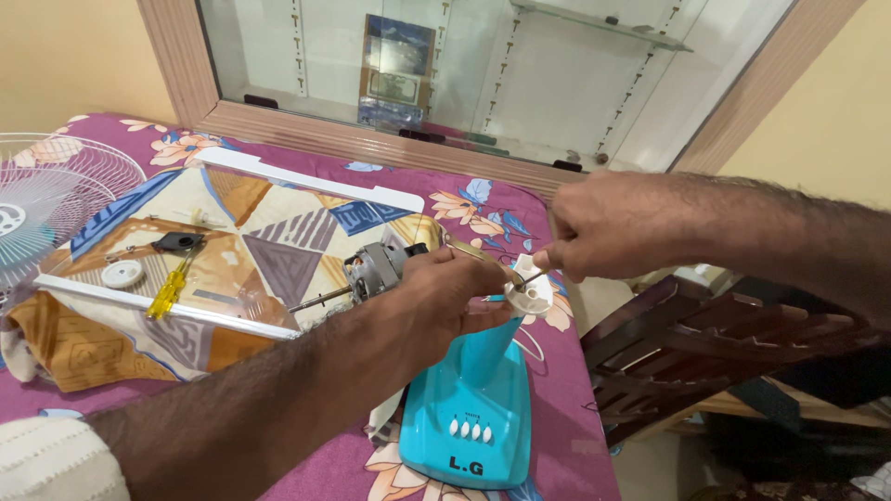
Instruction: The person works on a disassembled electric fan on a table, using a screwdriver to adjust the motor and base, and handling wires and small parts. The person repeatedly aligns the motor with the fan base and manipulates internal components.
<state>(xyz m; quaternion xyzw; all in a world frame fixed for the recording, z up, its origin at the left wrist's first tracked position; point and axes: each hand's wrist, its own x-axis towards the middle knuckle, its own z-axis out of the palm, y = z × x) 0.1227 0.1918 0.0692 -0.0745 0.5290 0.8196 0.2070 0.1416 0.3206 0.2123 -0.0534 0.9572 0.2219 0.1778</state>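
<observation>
Head camera: the blue fan stand (469,408) lies on the bed's flowery purple sheet (557,436). At the stand's top is a white neck piece (531,295). The left hand (444,295) is closed around the grey motor (376,269), just left of that neck. The right hand (608,223) pinches a thin metal pin (531,276) touching the neck. Farther left of the stand lie a yellow screwdriver (170,289), a white cap (122,273) and the fan grille (46,209).
</observation>
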